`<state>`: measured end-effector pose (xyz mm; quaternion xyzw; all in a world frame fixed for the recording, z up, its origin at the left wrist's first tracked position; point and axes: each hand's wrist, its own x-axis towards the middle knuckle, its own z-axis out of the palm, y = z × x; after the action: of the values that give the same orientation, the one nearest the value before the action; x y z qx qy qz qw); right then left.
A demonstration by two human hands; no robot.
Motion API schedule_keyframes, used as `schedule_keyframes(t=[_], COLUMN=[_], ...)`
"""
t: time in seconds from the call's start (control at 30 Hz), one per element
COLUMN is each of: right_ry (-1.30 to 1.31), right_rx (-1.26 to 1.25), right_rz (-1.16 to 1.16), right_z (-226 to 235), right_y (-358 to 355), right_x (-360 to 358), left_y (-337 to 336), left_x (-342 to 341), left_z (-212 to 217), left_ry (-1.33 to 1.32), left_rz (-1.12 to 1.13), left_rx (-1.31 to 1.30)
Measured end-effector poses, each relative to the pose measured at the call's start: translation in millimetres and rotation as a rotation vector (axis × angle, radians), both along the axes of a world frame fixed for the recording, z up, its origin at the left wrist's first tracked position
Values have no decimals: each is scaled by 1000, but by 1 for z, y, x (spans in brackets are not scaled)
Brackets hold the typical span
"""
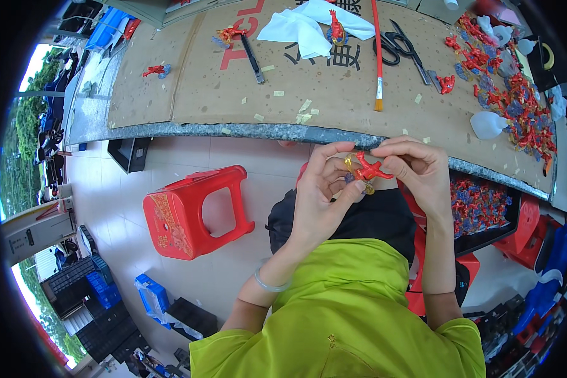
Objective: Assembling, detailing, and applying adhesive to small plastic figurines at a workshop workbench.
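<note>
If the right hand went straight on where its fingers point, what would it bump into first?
Most likely the small red figure, then the left hand on its far side; depth is hard to judge from one view.

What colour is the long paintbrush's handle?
The paintbrush's handle is red; the head view shows it best.

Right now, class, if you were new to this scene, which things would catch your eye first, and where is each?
Probably the heap of red and blue figures across the right end of the cardboard-topped table. Next, the red stool on the pale floor to the left. At the centre, by the table's near edge, the left hand and right hand hold a small red-and-gold figure.
</note>
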<state>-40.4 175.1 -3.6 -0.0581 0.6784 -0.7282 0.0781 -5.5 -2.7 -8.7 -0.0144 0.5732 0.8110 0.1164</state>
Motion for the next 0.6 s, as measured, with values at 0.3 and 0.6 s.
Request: schedule_keyframes(t=[0.3, 0.6], right_ry=[-48, -27], right_rx=[135, 387], right_rz=[-18, -192], right_z=[-3, 14], right_y=[-5, -16], right_x=[4, -51], left_y=[2, -1], left_x=[0, -3], left_z=[1, 4], left_ry=[-44, -27], left_rz=[-4, 134], left_rx=[9, 40])
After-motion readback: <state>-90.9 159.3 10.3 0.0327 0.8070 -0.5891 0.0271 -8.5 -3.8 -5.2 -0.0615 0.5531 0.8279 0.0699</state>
